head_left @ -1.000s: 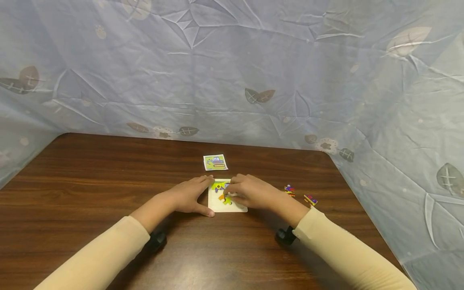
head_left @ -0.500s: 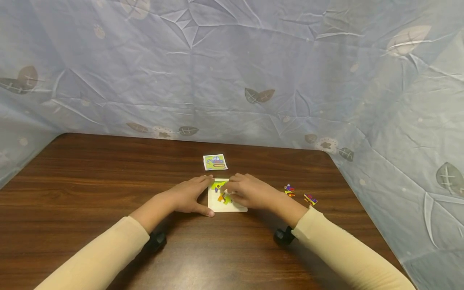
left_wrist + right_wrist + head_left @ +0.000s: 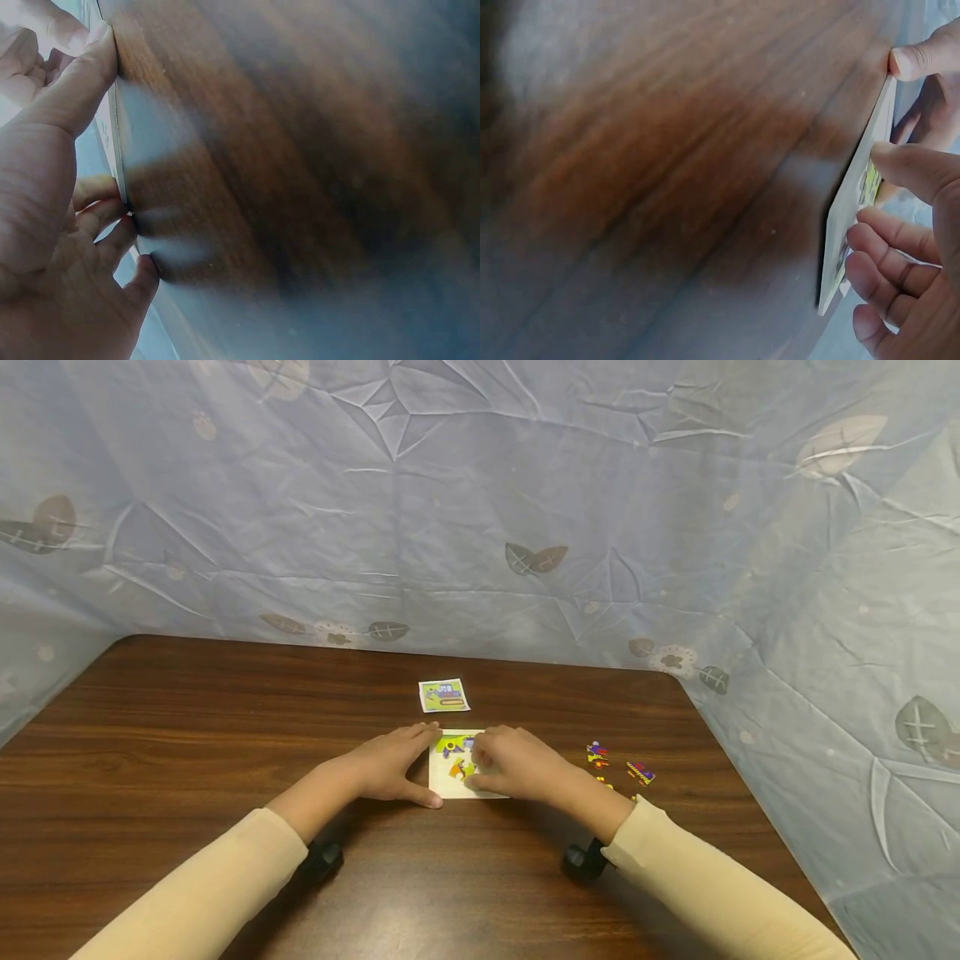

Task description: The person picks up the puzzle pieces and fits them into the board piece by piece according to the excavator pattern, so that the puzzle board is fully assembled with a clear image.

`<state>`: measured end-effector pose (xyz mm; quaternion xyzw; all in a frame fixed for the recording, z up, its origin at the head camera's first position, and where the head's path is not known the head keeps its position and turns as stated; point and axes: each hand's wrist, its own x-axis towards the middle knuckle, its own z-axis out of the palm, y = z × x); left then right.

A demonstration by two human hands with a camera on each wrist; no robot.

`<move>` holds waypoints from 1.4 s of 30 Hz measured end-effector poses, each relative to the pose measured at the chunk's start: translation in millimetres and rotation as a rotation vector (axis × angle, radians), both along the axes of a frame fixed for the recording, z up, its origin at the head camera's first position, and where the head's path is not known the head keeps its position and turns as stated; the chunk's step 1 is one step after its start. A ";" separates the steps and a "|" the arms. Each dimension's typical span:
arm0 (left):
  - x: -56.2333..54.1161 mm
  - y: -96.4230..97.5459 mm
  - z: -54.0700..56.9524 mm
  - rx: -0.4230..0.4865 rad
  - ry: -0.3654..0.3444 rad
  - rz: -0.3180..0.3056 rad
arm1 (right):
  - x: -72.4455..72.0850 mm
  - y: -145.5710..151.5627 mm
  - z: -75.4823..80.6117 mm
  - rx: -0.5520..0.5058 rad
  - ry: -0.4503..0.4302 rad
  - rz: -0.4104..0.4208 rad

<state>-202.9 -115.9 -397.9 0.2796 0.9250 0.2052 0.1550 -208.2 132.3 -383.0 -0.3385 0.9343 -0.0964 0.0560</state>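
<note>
Dark surface (image 3: 225, 718) bears a board (image 3: 448, 788) mid-scene: left hand (image 3: 392, 766) spread along its left edge, right hand (image 3: 517, 764) bent over pieces (image 3: 458, 768), pinch unclear. Likely a fitting step; next calls for careful alignment.

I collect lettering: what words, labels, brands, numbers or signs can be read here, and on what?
No text can be read.
Puzzle board: faint marks near its edge, left wrist view, too blurred to call lettering.
Picture card: any print too small to read.
Loose pieces: the same.
</note>
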 end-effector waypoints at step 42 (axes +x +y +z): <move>0.9 0.9 2.3 -0.010 -0.018 0.000 | -15.6 -18.6 1.3 0.059 0.020 0.255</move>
